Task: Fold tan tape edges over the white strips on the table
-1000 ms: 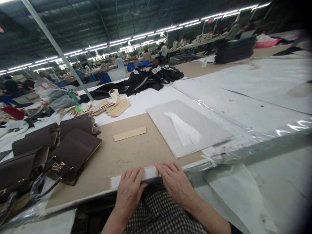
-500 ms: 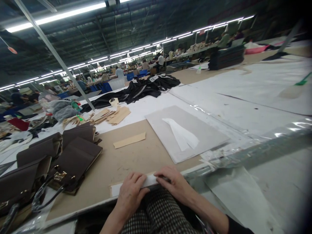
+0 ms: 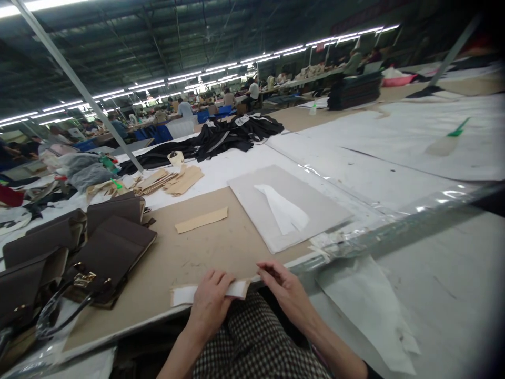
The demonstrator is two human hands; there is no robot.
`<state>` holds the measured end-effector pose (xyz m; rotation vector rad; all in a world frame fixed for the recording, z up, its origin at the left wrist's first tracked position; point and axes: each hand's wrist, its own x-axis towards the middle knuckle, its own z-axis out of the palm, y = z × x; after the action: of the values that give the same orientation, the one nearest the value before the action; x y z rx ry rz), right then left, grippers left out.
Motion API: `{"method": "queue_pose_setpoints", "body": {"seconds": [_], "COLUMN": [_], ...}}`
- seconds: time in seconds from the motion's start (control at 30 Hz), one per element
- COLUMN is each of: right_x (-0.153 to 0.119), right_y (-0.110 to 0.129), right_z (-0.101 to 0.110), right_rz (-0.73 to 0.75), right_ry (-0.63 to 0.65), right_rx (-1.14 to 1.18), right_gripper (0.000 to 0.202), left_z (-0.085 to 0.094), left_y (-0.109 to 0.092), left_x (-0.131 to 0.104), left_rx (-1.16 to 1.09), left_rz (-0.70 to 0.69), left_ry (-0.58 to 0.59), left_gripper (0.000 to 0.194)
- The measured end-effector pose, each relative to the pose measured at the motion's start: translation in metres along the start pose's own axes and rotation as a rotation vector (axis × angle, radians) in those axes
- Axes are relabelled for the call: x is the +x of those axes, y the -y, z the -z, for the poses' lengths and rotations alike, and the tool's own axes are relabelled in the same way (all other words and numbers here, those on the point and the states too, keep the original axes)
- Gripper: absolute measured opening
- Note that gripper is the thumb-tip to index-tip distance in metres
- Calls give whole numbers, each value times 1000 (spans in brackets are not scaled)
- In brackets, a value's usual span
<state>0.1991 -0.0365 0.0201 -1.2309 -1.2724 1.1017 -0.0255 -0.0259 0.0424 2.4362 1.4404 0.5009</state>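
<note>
A white strip with tan edges [image 3: 239, 289] lies at the table's front edge. My left hand [image 3: 212, 299] is closed on its middle, fingers over the top and thumb at the near side. Just right of the strip's end, my right hand [image 3: 281, 281] is held apart from it, thumb and fingertips close together; whether anything small is between them cannot be made out. Beyond the hands, a plain tan strip [image 3: 201, 220] lies on the brown board [image 3: 158, 284]. White cut pieces [image 3: 282, 209] rest on a grey sheet [image 3: 252, 210] further right.
Dark brown bags [image 3: 114, 247] with handles crowd the left side. Behind them are tan pieces [image 3: 183, 180] and a black fabric pile [image 3: 224, 138]. A slanted post [image 3: 79, 87] rises at the left. A bottle with a green tip [image 3: 444, 146] lies right. People work far back.
My right hand has come off the strip and moved slightly right, uncovering the strip's right end. My left hand still holds it. The view has shifted a little.
</note>
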Motion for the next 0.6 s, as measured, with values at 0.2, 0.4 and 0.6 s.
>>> {"method": "queue_pose_setpoints", "body": {"seconds": [0.2,0.4,0.6], "right_x": [-17,-25,-26], "right_y": [21,51,69], "right_z": [-1,-25,-35], "right_rz": [32,103,19], "right_ry": [72,182,249], "right_rx": [-2,142,129], "right_gripper": [30,25,27], "left_z": [20,4,10], "left_y": [-24,-58,-53], "left_x": [-10,-29,-48], "left_rx": [-765,-1403,-1325], "left_rz": [325,593,483], "left_ry": [-55,-111,-122], "left_gripper": [27,48,51]}}
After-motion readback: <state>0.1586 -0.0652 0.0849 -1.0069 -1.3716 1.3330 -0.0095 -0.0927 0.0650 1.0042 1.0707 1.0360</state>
